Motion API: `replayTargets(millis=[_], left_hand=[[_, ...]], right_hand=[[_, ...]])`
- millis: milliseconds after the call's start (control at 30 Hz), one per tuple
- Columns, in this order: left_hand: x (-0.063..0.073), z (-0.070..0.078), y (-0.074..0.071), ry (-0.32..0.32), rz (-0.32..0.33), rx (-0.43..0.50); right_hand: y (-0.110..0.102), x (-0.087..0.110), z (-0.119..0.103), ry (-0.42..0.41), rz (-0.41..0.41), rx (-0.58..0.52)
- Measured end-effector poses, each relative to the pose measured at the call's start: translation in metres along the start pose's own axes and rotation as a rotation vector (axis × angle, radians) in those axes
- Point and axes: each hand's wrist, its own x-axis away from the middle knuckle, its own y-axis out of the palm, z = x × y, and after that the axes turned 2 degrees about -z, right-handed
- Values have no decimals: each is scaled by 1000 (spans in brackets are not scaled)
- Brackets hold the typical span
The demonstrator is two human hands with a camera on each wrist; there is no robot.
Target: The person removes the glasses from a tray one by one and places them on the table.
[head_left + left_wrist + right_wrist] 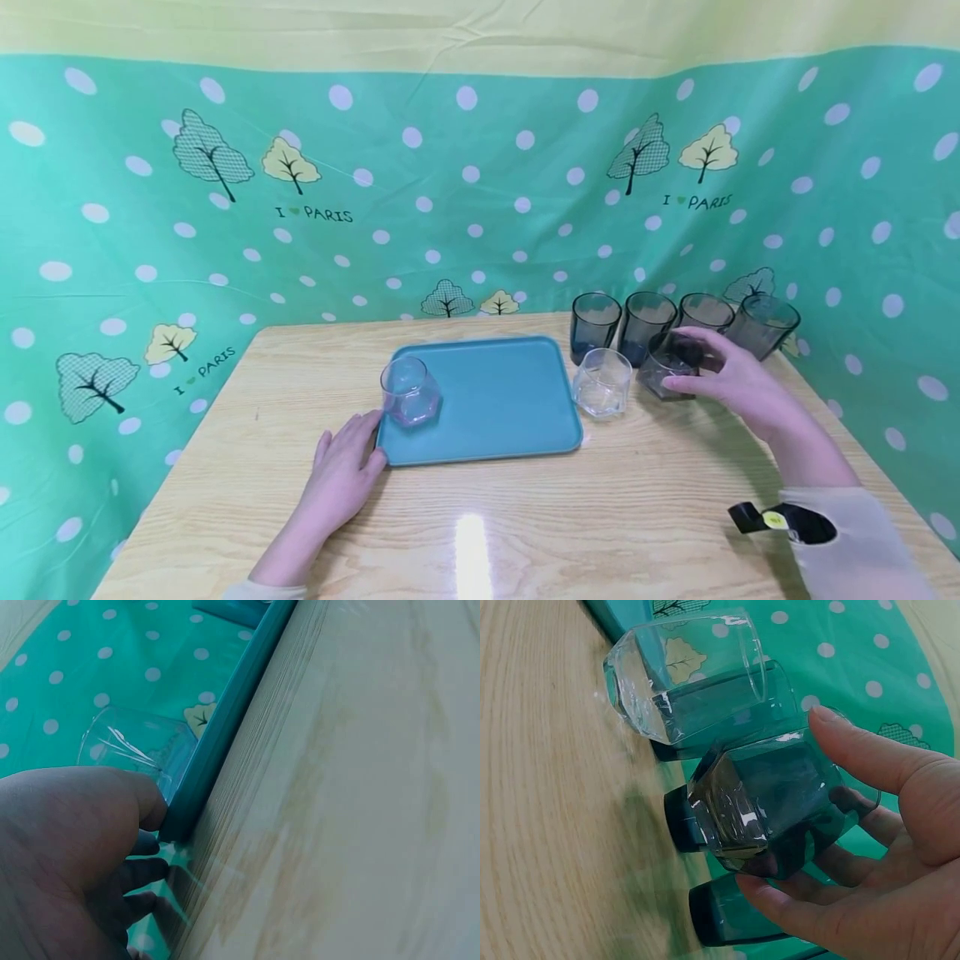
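My right hand [731, 375] holds a short grey-tinted glass tumbler [761, 802] with a faceted base, thumb on one side and fingers round the other. Whether its base touches the table cannot be told. Just left of it stands a clear faceted glass [602, 385], close to the right edge of a blue tray [495, 408]. Another glass, clear with a pinkish tint [410, 393], stands on the tray's left part. My left hand [341, 475] touches the tray's left front corner; in the left wrist view its thumb [146, 802] meets the tray's end, fingers loosely spread beside it.
Several tall dark glasses stand in a row at the back right, among them a bluish one [595, 327] and a grey one [763, 325]. The wooden table [570, 525] ends at a green dotted cloth [480, 192] behind and at the sides.
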Motion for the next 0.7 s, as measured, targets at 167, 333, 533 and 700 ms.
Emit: replayTargets(millis=[167, 333, 533, 700], left_hand=[[0, 0, 0, -2, -2, -3], [0, 0, 0, -4, -4, -1], [0, 1, 0, -1, -3, -1], [0, 2, -1, -2, -6, 3]], right_hand=[[1, -3, 4, 7, -16, 13], [1, -4, 8, 17, -21, 12], [1, -5, 11, 28, -48, 11], [2, -5, 13, 34, -62, -15]])
